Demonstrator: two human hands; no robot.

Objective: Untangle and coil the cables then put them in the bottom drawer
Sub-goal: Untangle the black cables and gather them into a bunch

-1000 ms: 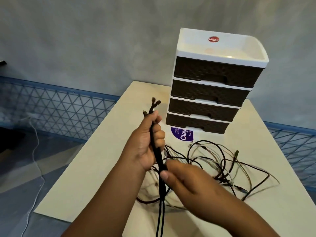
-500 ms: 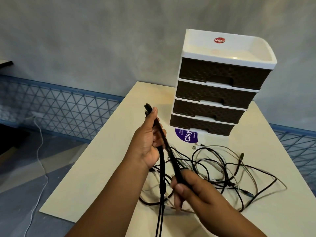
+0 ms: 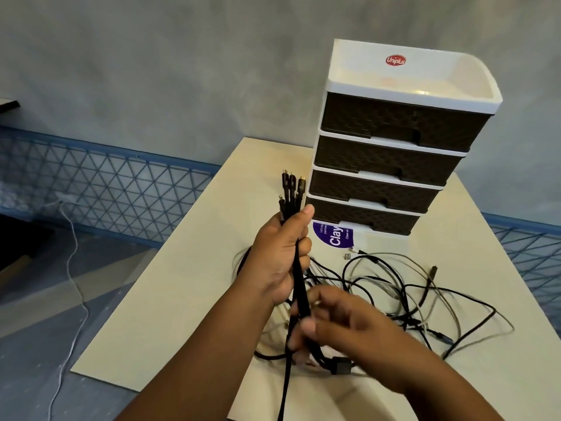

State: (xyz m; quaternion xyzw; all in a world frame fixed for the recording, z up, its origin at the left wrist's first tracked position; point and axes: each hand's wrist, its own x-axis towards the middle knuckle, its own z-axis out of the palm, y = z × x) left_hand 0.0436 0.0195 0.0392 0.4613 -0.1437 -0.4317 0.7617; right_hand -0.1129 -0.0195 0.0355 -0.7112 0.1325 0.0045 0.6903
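Since the earlier frame the left hand (image 3: pixel 280 256) has risen, gripping the black cable bundle (image 3: pixel 299 287) upright with plugs fanned above. The right hand (image 3: pixel 340 323), blurred, pinches the bundle lower down. Tangled cables (image 3: pixel 425 299) lie on the table (image 3: pixel 182 299), near the bottom drawer (image 3: pixel 364 215), which is closed.

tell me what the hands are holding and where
Left hand grips the black cable bundle just below its connector ends; right hand pinches the same bundle lower down.

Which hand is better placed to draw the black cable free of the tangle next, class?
Probably the right hand: it pinches the black cable low, beside the tangle. The left hand is busy gripping the connector ends.
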